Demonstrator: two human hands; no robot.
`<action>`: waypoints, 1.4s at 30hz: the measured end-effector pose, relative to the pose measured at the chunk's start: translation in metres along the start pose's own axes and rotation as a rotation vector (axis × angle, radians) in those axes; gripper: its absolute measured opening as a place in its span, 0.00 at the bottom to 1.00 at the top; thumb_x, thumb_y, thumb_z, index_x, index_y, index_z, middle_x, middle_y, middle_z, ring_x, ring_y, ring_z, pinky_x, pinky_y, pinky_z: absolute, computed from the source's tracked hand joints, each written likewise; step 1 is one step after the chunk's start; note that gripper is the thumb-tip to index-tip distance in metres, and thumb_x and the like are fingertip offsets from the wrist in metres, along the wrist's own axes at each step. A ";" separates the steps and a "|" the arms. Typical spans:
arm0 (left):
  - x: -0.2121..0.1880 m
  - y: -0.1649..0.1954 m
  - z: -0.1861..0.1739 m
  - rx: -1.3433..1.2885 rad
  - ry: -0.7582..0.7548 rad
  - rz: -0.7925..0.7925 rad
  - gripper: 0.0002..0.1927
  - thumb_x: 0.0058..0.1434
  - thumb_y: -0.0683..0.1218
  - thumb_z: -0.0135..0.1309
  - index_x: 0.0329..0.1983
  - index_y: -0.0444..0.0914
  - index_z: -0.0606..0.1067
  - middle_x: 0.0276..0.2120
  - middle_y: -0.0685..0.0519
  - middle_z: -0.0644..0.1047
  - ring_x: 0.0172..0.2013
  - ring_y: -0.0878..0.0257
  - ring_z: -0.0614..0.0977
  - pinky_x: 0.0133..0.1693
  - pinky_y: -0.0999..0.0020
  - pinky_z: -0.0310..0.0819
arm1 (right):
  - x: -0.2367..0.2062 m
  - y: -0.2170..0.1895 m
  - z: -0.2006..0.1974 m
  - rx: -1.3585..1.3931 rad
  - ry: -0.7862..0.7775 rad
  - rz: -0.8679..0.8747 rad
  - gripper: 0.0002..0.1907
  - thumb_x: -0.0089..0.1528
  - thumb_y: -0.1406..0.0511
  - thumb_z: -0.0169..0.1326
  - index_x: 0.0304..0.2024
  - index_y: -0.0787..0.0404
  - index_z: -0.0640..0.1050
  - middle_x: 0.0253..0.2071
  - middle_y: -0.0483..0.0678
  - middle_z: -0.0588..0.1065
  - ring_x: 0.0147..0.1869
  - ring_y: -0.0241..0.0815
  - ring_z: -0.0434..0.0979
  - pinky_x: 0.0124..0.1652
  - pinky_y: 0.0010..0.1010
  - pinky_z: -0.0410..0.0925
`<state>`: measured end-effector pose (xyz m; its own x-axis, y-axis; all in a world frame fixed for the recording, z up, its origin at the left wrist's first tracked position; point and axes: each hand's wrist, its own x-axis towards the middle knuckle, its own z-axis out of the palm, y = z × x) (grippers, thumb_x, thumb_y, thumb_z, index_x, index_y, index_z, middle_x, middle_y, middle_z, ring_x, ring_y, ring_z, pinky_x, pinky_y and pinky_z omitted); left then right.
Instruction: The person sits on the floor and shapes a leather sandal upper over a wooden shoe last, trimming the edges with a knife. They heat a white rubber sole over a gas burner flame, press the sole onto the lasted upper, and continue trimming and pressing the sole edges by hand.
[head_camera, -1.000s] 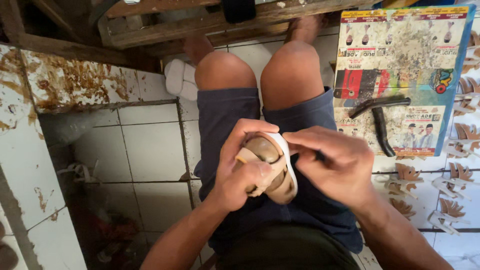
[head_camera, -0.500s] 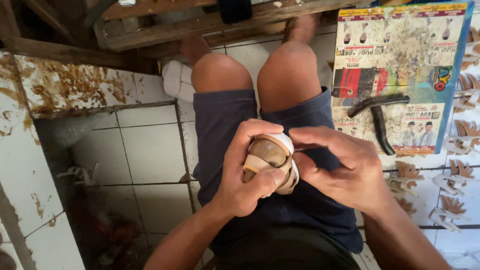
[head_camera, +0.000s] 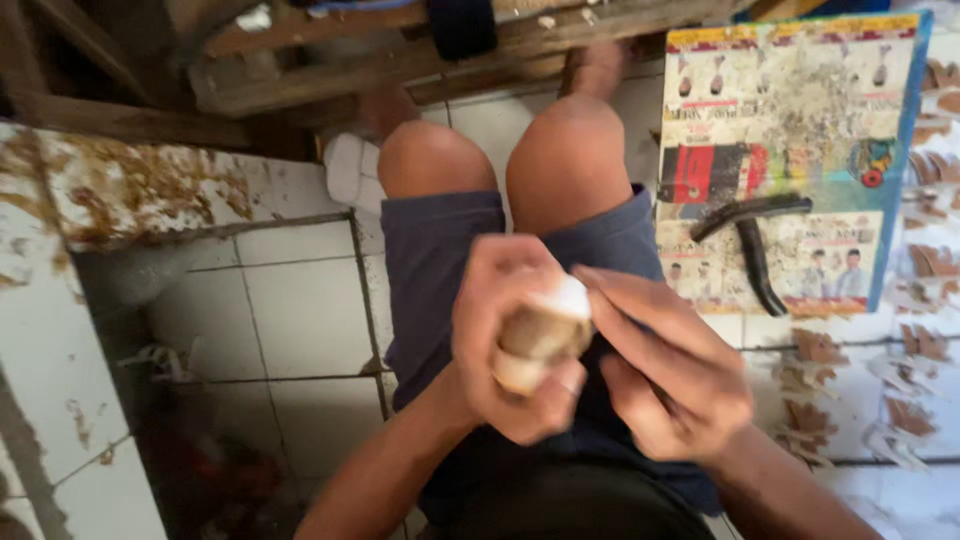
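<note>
Here the left hand (head_camera: 505, 345) gripped a small tan-and-white sandal (head_camera: 545, 335) over the lap, its long axis roughly upright — toe end up. The right hand (head_camera: 665, 375) pressed against its right edge, fingers extended; blur hid whether they pinched anything. Two black strips (head_camera: 750, 235) lay well apart on a printed poster (head_camera: 790, 100) — nothing between.

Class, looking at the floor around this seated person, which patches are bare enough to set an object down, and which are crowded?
Bare white tiles lie left of the knees, bordered by the stained ledge. Crowded: the printed sheet carrying two dark curved pieces, and brown scraps scattered right. Left hand and right hand hold a sandal.
</note>
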<state>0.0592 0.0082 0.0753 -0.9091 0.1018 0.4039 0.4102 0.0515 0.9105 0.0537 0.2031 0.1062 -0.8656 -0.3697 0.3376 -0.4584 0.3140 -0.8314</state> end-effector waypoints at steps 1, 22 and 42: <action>0.002 -0.004 0.002 0.087 -0.006 0.075 0.31 0.56 0.47 0.60 0.62 0.38 0.67 0.54 0.41 0.70 0.46 0.58 0.77 0.46 0.68 0.73 | -0.004 0.006 -0.001 0.009 -0.018 -0.054 0.22 0.58 0.74 0.52 0.56 0.75 0.75 0.58 0.64 0.74 0.62 0.60 0.79 0.64 0.44 0.70; 0.008 -0.011 -0.015 -0.741 0.091 -0.833 0.27 0.54 0.44 0.57 0.58 0.33 0.70 0.45 0.45 0.73 0.41 0.57 0.75 0.42 0.65 0.70 | -0.080 0.198 -0.057 0.412 0.166 1.064 0.22 0.61 0.67 0.59 0.57 0.69 0.73 0.30 0.51 0.72 0.21 0.35 0.62 0.20 0.29 0.55; 0.009 -0.064 -0.026 -0.898 0.023 -0.942 0.28 0.55 0.46 0.51 0.58 0.30 0.68 0.42 0.47 0.75 0.42 0.62 0.77 0.46 0.68 0.73 | 0.060 0.069 -0.014 0.337 -0.411 0.616 0.15 0.58 0.71 0.60 0.48 0.66 0.83 0.51 0.55 0.82 0.53 0.47 0.84 0.50 0.34 0.77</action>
<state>0.0228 -0.0199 0.0231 -0.8243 0.3731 -0.4259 -0.5653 -0.5862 0.5804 -0.0324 0.2153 0.0755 -0.7698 -0.5285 -0.3579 0.2175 0.3100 -0.9255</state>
